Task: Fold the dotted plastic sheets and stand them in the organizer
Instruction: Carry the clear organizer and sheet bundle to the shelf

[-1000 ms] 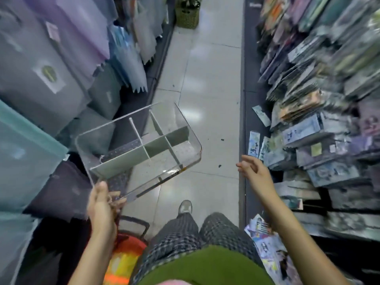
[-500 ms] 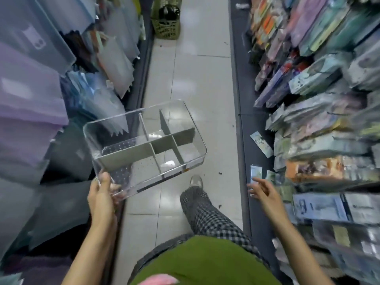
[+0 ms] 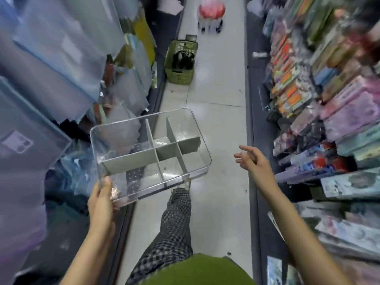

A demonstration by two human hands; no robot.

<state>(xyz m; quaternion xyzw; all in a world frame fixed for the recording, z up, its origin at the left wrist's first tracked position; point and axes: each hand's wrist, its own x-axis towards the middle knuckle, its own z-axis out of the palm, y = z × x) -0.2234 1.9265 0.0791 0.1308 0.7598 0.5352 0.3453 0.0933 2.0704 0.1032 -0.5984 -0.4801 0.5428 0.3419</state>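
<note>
The tiled floor (image 3: 218,124) of a shop aisle runs away from the person between two display walls. The left rack (image 3: 51,79) carries hanging translucent plastic sheets and folders in blue, grey and purple tones. The right shelves (image 3: 339,112) carry rows of packaged goods in many colours; detail there is blurred.

The organizer (image 3: 150,153) is a clear plastic tray with grey inner dividers that form several compartments. It is held above the floor at the left side of the aisle, tilted, with its open top toward the camera. A dark dotted piece (image 3: 134,177) shows at the near-left compartment; whether it lies inside the tray or shows through it from behind cannot be told.

A green woven basket (image 3: 181,62) stands on the floor beside the left rack, well beyond the organizer. A red and white rounded object (image 3: 211,12) stands farther down the aisle, blurred.

The left hand (image 3: 101,204) has its grip closed on the near-left corner of the organizer, thumb on top of the rim. The right hand (image 3: 251,160) is in the air near the right shelves, fingers loosely spread, holding nothing.
</note>
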